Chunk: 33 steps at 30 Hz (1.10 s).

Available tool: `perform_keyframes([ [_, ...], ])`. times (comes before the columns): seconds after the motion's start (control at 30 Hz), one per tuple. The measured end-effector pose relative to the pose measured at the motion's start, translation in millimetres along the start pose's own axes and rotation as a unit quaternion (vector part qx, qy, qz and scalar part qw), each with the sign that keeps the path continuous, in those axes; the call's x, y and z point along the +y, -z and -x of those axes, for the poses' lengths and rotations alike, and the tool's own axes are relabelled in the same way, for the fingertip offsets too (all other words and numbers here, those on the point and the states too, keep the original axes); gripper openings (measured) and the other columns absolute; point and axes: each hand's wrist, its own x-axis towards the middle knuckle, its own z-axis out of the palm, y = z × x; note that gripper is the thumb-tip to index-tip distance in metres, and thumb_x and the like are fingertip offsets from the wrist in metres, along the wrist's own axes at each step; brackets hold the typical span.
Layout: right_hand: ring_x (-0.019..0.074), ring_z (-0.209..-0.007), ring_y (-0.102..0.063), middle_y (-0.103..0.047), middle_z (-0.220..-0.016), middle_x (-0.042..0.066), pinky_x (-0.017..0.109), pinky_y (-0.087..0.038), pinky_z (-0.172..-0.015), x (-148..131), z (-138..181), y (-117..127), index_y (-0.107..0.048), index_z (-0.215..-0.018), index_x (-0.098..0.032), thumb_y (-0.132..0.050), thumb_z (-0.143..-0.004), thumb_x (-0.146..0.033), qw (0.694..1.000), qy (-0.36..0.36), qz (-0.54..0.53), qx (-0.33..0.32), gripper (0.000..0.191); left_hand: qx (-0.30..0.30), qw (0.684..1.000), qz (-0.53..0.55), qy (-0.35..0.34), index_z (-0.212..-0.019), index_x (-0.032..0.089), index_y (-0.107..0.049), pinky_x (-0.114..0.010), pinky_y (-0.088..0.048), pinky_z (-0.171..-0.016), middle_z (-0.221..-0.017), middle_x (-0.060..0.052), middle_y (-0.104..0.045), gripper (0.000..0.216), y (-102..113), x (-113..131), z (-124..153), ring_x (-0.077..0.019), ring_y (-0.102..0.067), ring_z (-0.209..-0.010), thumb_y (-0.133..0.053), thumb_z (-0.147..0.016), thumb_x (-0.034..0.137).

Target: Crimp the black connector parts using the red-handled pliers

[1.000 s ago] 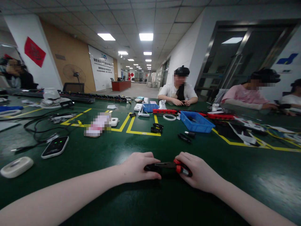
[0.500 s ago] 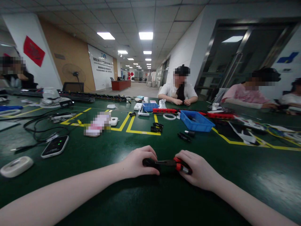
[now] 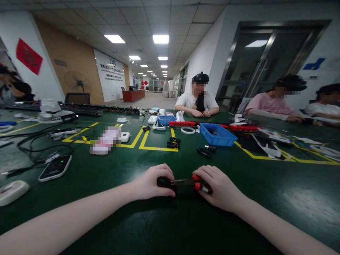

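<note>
My left hand [image 3: 156,182] is closed around a small black part [image 3: 164,182], whose rounded end shows between thumb and fingers. The exact kind of this part cannot be made out. In my right hand [image 3: 216,186] are needle-nose pliers [image 3: 183,182] with red and black handles. Their jaws point left and meet the black part, though the tips are hidden there. Both hands are low over the green table [image 3: 183,219], close to my body. Beyond them lie more black pieces, one pair [image 3: 174,142] beside yellow tape and another [image 3: 204,152] farther right.
A blue bin [image 3: 219,136] holds dark parts; a smaller blue bin [image 3: 166,120] stands behind. To the left are a phone [image 3: 105,140], a black-faced device [image 3: 55,167], cables and a white rounded object [image 3: 13,192]. A person [image 3: 198,97] sits opposite, others at the sides.
The whole view has shifted slightly, so the table and hands appear a little farther left. My grip on the black part and on the pliers looks the same.
</note>
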Motion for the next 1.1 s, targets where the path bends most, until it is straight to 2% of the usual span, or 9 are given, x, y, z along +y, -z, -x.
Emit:
perform_keyframes([
  [0.13, 0.0253, -0.098, -0.062, -0.067, -0.110, 0.009, 0.041, -0.048, -0.086, -0.6, 0.3, 0.3, -0.058, -0.118, -0.020, -0.063, -0.076, -0.018, 0.999, 0.019, 0.026, 0.026, 0.042, -0.012, 1.000, 0.006, -0.005, -0.095, 0.017, -0.070, -0.036, -0.051, -0.090, -0.106, -0.005, -0.064, 0.030, -0.1, -3.1, -0.2, -0.0210, -0.063, -0.098, -0.085, -0.075, 0.033],
  [0.47, 0.0271, -0.101, -0.061, -0.066, -0.112, 0.011, 0.043, -0.048, -0.088, -0.9, 1.1, -2.5, -0.057, -0.120, -0.019, -0.062, -0.077, -0.018, 0.997, 0.028, 0.058, 0.040, 0.044, -0.019, 1.000, 0.000, -0.010, -0.095, 0.017, -0.070, -0.034, -0.052, -0.087, -0.104, -0.005, -0.064, 0.032, -0.9, -5.3, -1.7, -0.0206, -0.063, -0.097, -0.085, -0.075, 0.037],
  [0.77, 0.0246, -0.091, -0.064, -0.069, -0.105, 0.010, 0.039, -0.052, -0.079, -8.2, -5.6, 7.9, -0.061, -0.112, -0.017, -0.067, -0.074, -0.017, 0.999, 0.027, 0.039, -0.023, 0.038, -0.039, 0.999, 0.011, -0.003, -0.092, 0.016, -0.070, -0.034, -0.053, -0.085, -0.104, -0.006, -0.063, 0.029, -1.0, -4.2, -0.7, -0.0206, -0.063, -0.096, -0.083, -0.077, 0.038],
  [1.1, 0.0222, -0.084, -0.064, -0.068, -0.100, 0.008, 0.036, -0.053, -0.073, -1.5, 0.0, -0.6, -0.060, -0.109, -0.020, -0.066, -0.073, -0.018, 1.000, 0.017, 0.019, -0.010, 0.036, -0.050, 0.999, 0.017, 0.002, -0.097, 0.016, -0.069, -0.034, -0.053, -0.088, -0.106, -0.006, -0.062, 0.028, 0.3, -1.6, -0.6, -0.0211, -0.062, -0.098, -0.082, -0.078, 0.033],
])
